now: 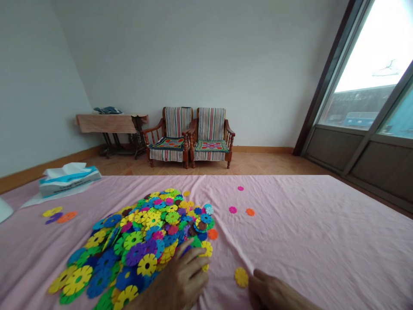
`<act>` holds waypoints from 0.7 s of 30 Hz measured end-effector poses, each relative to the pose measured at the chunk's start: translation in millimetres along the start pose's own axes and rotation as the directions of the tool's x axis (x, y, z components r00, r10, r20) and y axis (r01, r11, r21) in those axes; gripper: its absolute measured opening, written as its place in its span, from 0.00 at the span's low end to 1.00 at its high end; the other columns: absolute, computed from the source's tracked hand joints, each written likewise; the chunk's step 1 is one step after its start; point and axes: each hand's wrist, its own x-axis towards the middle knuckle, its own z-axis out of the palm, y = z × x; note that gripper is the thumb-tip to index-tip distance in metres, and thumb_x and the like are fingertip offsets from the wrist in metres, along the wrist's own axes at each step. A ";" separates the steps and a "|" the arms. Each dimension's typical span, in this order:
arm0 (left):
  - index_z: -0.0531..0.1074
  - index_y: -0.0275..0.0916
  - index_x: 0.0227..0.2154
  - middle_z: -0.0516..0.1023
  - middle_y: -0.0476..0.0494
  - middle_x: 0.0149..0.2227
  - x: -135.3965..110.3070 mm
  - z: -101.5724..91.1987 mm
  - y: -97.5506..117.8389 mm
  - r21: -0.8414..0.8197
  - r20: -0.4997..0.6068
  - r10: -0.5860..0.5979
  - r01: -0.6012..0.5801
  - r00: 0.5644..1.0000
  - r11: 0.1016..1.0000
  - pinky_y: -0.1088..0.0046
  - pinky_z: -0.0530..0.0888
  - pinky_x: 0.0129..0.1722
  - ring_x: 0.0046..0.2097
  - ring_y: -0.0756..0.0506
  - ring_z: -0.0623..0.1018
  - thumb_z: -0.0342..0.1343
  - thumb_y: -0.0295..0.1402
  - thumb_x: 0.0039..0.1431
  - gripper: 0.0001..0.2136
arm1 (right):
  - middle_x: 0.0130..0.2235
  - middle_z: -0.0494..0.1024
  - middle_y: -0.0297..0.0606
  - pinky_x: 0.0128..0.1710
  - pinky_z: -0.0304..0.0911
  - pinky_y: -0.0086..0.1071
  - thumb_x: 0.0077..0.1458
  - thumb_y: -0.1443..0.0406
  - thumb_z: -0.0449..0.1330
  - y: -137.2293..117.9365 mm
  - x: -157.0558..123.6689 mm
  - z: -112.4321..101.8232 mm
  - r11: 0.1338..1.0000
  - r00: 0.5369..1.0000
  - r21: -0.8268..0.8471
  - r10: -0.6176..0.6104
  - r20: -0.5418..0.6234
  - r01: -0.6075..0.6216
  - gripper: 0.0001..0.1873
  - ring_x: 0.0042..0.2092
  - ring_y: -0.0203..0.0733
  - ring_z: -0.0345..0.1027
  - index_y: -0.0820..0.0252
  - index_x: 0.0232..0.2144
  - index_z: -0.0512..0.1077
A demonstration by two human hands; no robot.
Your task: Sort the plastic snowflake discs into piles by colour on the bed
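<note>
A heap of flat plastic snowflake discs (142, 237) in yellow, blue, green, purple and pink lies on the pink cloth (316, 232). My left hand (183, 280) rests on the heap's near right edge, fingers bent over the discs; whether it grips one is hidden. My right hand (274, 292) lies low on the cloth with fingers curled, just right of a lone yellow disc (241, 277). Nothing shows in it.
Loose pink and orange discs (240, 210) lie right of the heap, a few more discs (60, 214) at far left. A tissue pack (69, 178) sits at the back left of the cloth. Two wooden striped armchairs (190, 137) and a side table (111, 125) stand by the wall.
</note>
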 end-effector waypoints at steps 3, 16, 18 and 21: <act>0.68 0.40 0.46 0.72 0.48 0.52 -7.0 13.2 -7.3 0.035 -0.089 -0.069 0.072 0.994 0.997 0.59 0.59 0.60 0.55 0.44 0.67 0.49 0.20 0.54 0.17 | 0.31 0.75 0.39 0.28 0.56 0.29 0.38 0.74 0.55 -9.0 10.8 -11.7 0.994 0.991 0.038 0.109 -0.073 -0.106 0.11 0.31 0.40 0.67 0.59 0.29 0.66; 0.71 0.41 0.35 0.76 0.48 0.46 -13.7 34.5 -21.3 -0.035 -0.306 -0.322 0.327 0.896 0.944 0.57 0.67 0.55 0.51 0.44 0.72 0.47 0.20 0.54 0.12 | 0.23 0.65 0.27 0.23 0.47 0.25 0.38 0.72 0.56 -28.1 56.0 -37.1 0.971 0.998 0.231 0.064 -0.023 -0.057 0.06 0.25 0.31 0.55 0.59 0.22 0.62; 0.71 0.41 0.37 0.75 0.47 0.47 -16.0 35.5 -22.3 -0.021 -0.319 -0.344 0.356 0.883 0.934 0.57 0.68 0.55 0.52 0.44 0.71 0.46 0.19 0.54 0.13 | 0.23 0.67 0.27 0.23 0.51 0.23 0.43 0.71 0.57 -37.4 72.7 -38.8 0.938 0.998 0.347 0.011 -0.064 0.012 0.04 0.25 0.30 0.58 0.59 0.26 0.65; 0.70 0.40 0.42 0.72 0.44 0.52 -19.9 34.0 -23.0 0.011 -0.330 -0.382 0.408 0.863 0.913 0.61 0.71 0.54 0.55 0.44 0.70 0.44 0.19 0.56 0.16 | 0.31 0.75 0.32 0.30 0.61 0.23 0.52 0.67 0.55 -33.5 95.6 -45.6 0.970 0.972 0.239 0.010 -0.233 0.047 0.06 0.32 0.33 0.68 0.58 0.34 0.70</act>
